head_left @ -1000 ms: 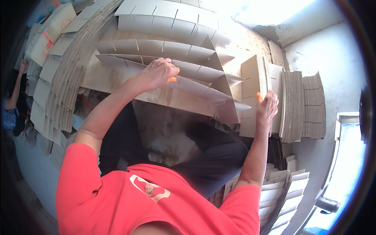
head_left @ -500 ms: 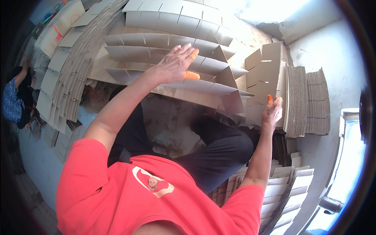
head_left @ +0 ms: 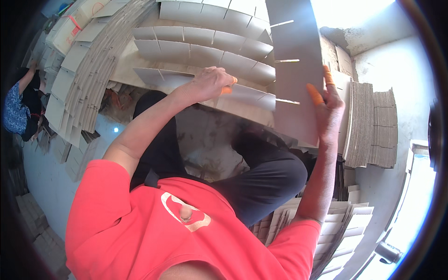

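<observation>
A slotted cardboard strip (head_left: 296, 42) is raised at the right end of the work surface, with its slots on the left edge. My right hand (head_left: 331, 102) grips its right edge between thumb and fingers; orange covers wrap two of the digits. At the nearest standing slotted strip (head_left: 254, 95), my left hand (head_left: 210, 84) is closed on the top edge, with orange finger covers showing. Two more slotted strips stand on edge behind it, a middle strip (head_left: 200, 55) and a farther strip (head_left: 196, 35), roughly parallel. The raised strip hides their right ends.
Bundled cardboard stacks (head_left: 359, 123) stand at the right by the wall. A long leaning row of cardboard sheets (head_left: 86, 70) fills the left. More slotted pieces (head_left: 336, 233) lie low at the right. Another person (head_left: 18, 109) is at the far left.
My right hand has lifted a slotted strip off the right side and brought it up and left, over the standing strips' ends. My left hand has closed from a spread pose onto the nearest strip.
</observation>
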`<state>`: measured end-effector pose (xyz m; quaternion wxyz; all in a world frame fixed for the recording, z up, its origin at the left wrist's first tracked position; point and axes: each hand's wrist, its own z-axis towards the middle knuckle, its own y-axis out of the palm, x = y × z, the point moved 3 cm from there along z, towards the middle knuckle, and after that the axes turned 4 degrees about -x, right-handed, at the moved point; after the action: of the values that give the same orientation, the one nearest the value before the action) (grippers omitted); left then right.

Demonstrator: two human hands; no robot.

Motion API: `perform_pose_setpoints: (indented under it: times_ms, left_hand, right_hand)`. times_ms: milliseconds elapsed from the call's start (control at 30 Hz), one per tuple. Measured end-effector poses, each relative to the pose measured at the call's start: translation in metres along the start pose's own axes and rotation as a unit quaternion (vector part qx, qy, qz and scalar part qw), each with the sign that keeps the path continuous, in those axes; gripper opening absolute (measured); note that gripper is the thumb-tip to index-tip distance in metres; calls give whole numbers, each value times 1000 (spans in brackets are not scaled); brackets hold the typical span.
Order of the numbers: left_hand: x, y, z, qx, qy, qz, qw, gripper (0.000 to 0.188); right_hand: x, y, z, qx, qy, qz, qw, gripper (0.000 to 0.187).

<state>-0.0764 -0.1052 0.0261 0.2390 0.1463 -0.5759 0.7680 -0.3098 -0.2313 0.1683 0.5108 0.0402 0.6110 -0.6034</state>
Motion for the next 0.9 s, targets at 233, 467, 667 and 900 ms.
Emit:
perform_pose_setpoints:
  times_ms: [233,467,667,900]
  left_hand:
    - [-2,6,2,-41,-13,34,999,11]
    - [-3,7,0,1,-6,14,1000,4]
    - [-3,7,2,29,7,-20,999,8]
    - [-9,10,5,-41,-30,9,999,11]
  right_hand:
    - [-4,34,11,-46,12,-46,998,56]
    - [-10,36,24,-69,29,32,997,56]
    - [3,36,32,-100,20,-5,995,56]
    - [9,53,23,-99,-4,29,995,53]
